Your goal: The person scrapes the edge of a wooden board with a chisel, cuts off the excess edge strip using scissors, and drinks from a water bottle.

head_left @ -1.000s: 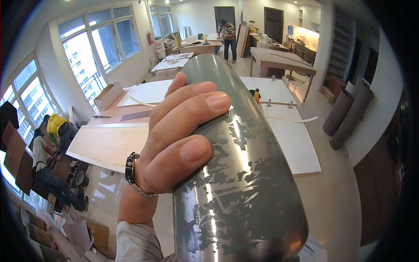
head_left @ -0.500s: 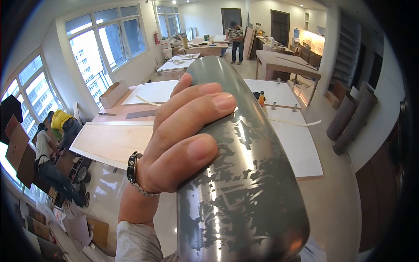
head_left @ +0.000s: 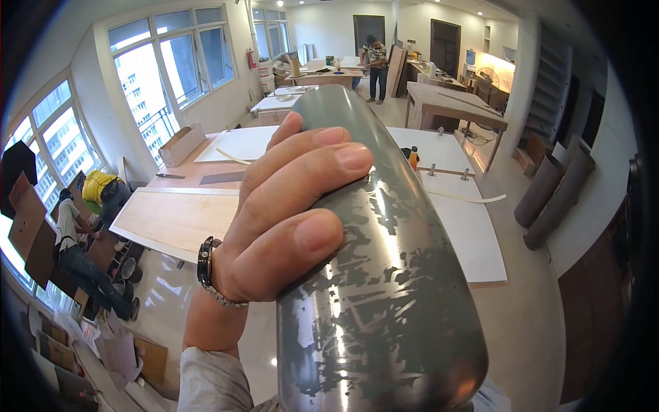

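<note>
My left hand (head_left: 288, 199) is wrapped around a metal bottle (head_left: 391, 302) that rises large in front of me. Its dark grey-green coating is badly worn, with shiny bare metal showing in patches. The fingers curl over it from the left, and their nails face me. A dark watch (head_left: 206, 261) with a metal band sits on that wrist, above a grey sleeve (head_left: 214, 381). Neither opening nor cap of the bottle can be made out. My right hand is out of view.
Behind the bottle lie white panels (head_left: 473, 240) and a pale wood panel (head_left: 178, 216). Two people (head_left: 75, 240) bend over at the left, and another person (head_left: 376, 65) stands at the back. Dark rolls (head_left: 557, 185) lean on the right wall. A wooden table (head_left: 453, 106) stands behind.
The view has shifted very slightly, so the room sits a little differently. My left hand keeps the same grip on the bottle. The person at the back has changed posture slightly.
</note>
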Tool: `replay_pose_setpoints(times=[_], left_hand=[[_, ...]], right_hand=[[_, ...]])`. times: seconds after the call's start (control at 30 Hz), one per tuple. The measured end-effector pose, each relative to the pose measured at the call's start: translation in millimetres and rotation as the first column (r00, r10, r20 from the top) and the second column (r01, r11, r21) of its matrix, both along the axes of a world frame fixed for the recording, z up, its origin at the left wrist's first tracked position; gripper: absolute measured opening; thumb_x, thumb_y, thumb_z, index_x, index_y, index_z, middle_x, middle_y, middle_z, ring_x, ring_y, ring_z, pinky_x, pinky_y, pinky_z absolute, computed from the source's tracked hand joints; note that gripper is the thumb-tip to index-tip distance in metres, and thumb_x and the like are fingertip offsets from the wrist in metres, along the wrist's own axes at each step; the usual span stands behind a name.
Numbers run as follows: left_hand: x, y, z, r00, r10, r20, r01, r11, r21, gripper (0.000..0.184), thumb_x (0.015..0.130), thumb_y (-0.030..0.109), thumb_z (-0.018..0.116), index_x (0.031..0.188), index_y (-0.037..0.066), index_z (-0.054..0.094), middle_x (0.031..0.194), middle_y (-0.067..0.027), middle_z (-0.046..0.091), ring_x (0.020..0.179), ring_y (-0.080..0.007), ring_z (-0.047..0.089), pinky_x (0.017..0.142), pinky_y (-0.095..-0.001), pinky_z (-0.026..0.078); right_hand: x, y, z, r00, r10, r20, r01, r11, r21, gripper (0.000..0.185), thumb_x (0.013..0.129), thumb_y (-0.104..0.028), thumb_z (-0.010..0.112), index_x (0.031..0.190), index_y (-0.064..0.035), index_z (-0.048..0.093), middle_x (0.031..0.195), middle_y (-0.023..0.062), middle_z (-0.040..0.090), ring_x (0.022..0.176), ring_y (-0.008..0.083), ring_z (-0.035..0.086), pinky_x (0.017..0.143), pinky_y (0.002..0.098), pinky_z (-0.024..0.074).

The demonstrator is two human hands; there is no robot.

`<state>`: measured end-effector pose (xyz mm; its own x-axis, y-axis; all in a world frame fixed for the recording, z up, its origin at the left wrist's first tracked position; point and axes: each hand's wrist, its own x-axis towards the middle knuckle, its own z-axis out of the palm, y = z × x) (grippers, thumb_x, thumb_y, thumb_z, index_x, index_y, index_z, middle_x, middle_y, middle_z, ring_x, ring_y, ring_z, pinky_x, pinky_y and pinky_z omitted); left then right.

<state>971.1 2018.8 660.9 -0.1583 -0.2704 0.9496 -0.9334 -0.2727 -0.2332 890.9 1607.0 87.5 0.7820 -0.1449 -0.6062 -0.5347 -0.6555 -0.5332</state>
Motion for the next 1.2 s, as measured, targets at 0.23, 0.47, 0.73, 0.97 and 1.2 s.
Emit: replay_pose_setpoints(times=[0.23, 0.47, 0.73, 0.97, 1.2], left_hand=[[8, -9, -1, 0.993, 0.047, 0.104, -0.042, 0.998, -0.047, 0.045, 0.100, 0.031, 0.050, 0.139, 0.015, 0.036, 0.126, -0.0262, 0.057, 0.119, -0.0378, 0.059, 0.110, -0.0590, 0.040], [-3, -3, 1, 1.000, 0.005, -0.004, -0.005, 1.000, -0.024, 0.069, 0.077, 0.008, 0.078, 0.134, 0.018, 0.041, 0.131, -0.0204, 0.058, 0.119, -0.0366, 0.059, 0.110, -0.0535, 0.041], [-1, -2, 2, 1.000, 0.018, -0.002, -0.019, 1.000, -0.011, 0.066, 0.078, 0.009, 0.078, 0.133, 0.018, 0.042, 0.132, -0.0215, 0.058, 0.119, -0.0375, 0.059, 0.110, -0.0540, 0.040], [2, -3, 2, 1.000, 0.016, 0.005, -0.015, 1.000, -0.020, 0.067, 0.078, 0.009, 0.078, 0.133, 0.017, 0.041, 0.131, -0.0221, 0.058, 0.120, -0.0378, 0.058, 0.110, -0.0537, 0.040], [4, -1, 6, 0.999, 0.033, 0.019, -0.033, 0.999, -0.015, 0.068, 0.077, 0.009, 0.079, 0.133, 0.016, 0.041, 0.131, -0.0222, 0.058, 0.120, -0.0380, 0.058, 0.110, -0.0539, 0.040]], right_hand=[[6, -2, 1, 0.996, 0.062, -0.061, -0.063, 0.998, -0.026, 0.036, 0.068, -0.042, 0.080, 0.066, -0.0089, 0.065, 0.064, 0.0002, 0.065, 0.059, 0.0135, 0.058, 0.058, 0.0337, 0.0492], [5, -1, -2, 0.999, 0.036, -0.013, -0.036, 0.999, 0.028, 0.035, 0.068, -0.042, 0.079, 0.064, -0.0097, 0.064, 0.063, 0.0008, 0.064, 0.058, 0.0130, 0.057, 0.058, 0.0333, 0.0484], [9, -3, -3, 0.997, 0.056, -0.059, -0.058, 0.998, -0.037, 0.035, 0.069, -0.042, 0.078, 0.062, -0.0106, 0.064, 0.062, 0.0006, 0.064, 0.057, 0.0136, 0.057, 0.058, 0.0338, 0.0486], [12, -2, -2, 0.996, 0.068, -0.054, -0.069, 0.997, -0.027, 0.036, 0.070, -0.043, 0.078, 0.063, -0.0105, 0.065, 0.062, 0.0008, 0.064, 0.057, 0.0132, 0.058, 0.058, 0.0338, 0.0491], [18, -2, -7, 0.994, 0.101, -0.031, -0.099, 0.993, 0.060, 0.035, 0.071, -0.039, 0.079, 0.063, -0.0093, 0.064, 0.061, -0.0006, 0.062, 0.056, 0.0122, 0.055, 0.056, 0.0333, 0.0476]])
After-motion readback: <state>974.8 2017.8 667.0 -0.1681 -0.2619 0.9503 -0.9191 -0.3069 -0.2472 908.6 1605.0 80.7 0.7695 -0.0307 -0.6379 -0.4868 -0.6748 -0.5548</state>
